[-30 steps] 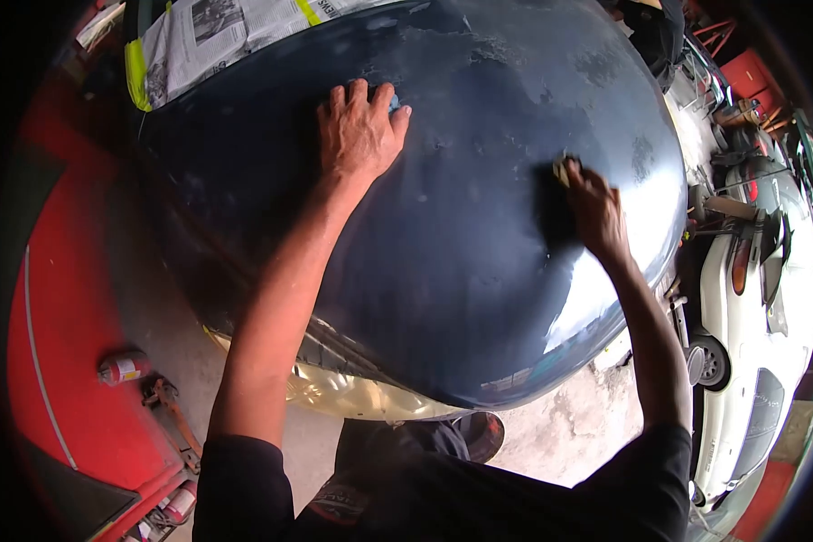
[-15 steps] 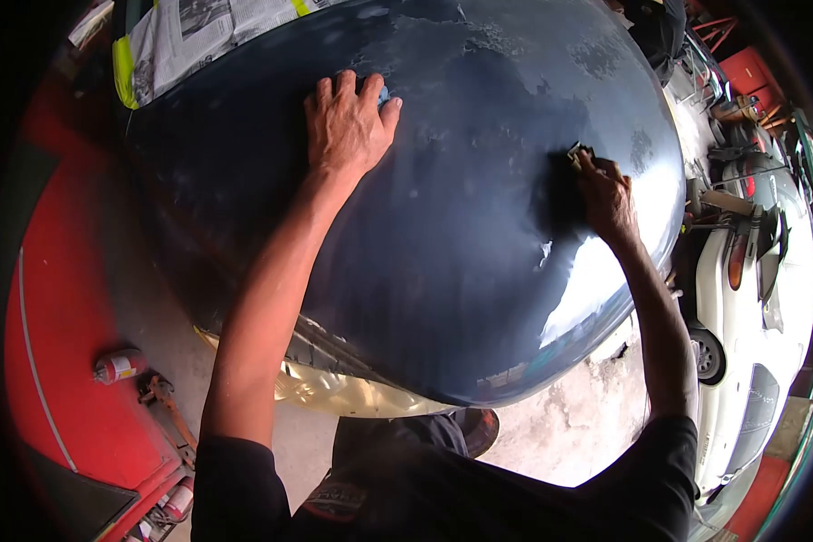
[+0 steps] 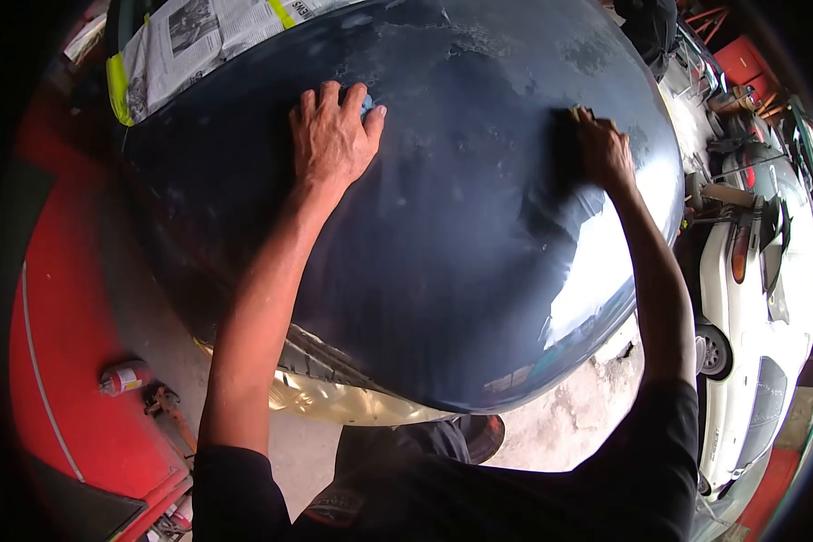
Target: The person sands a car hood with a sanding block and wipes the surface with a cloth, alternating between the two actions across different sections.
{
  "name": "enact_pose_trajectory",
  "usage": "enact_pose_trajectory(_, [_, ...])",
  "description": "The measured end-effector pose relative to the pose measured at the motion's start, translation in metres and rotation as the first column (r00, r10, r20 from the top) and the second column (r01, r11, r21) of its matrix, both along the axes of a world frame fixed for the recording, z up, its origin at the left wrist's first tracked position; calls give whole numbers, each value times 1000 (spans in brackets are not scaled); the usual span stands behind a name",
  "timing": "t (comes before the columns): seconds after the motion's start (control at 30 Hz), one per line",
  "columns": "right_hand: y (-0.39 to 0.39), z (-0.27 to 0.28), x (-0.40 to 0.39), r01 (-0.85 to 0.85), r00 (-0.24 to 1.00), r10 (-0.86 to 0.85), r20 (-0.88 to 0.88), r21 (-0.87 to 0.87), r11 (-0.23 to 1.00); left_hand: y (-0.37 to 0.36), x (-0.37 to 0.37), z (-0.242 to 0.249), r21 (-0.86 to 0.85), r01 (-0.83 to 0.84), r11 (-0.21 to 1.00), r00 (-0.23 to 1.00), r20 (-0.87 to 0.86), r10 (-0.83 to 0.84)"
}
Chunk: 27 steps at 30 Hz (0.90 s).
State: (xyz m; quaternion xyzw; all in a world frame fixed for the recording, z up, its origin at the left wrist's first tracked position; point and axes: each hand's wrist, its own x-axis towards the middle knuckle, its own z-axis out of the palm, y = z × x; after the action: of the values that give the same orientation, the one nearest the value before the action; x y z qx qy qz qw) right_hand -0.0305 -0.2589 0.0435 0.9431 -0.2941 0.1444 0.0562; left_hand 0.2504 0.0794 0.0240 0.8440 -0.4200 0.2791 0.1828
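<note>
A dark, glossy, curved car panel spreads out in front of me, with dull, worn patches toward its far side. My left hand presses down on its left part, fingers bent over a blue cloth or sponge. Only a bit of the blue shows between thumb and forefinger. Farther right, my right hand is closed against the panel surface. At its fingertips shows the edge of a small piece, perhaps sandpaper; the fingers and shadow hide the rest.
Newspaper held with yellow tape covers the far left edge. A red car body panel is at left, with a red canister on it. A white car stands at right. Yellowish plastic lines the panel's near edge.
My right hand has slid away from me along the panel. My left hand sits slightly lower and farther left in view, still on the blue thing; the whole view has shifted a little.
</note>
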Motion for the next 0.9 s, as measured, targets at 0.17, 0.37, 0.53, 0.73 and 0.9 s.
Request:
enact_pose_trajectory(0.17, [44, -12, -33, -125, 992, 119, -51, -137, 983, 0, 1, 0, -21, 11, 1000, 1000, 28, -11])
enact_pose_trajectory(0.37, [15, -7, -21, -228, 973, 229, 24, -50, 973, 1, -1, 2, 10, -14, 1000, 1000, 26, 14])
enact_pose_trajectory(0.53, [22, -3, -8, -84, 992, 82, -93, -17, 996, 2, -1, 0, -21, 19, 1000, 999, 27, -18])
enact_pose_trajectory(0.73, [87, -20, -64, -452, 881, 465, 84, -136, 882, 2, 0, -1, -11, 14, 1000, 999, 29, -13])
enact_pose_trajectory(0.9, [-23, 1, 26, -159, 984, 159, 76, -8, 987, 0, 1, -3, -31, 26, 999, 999, 30, -25])
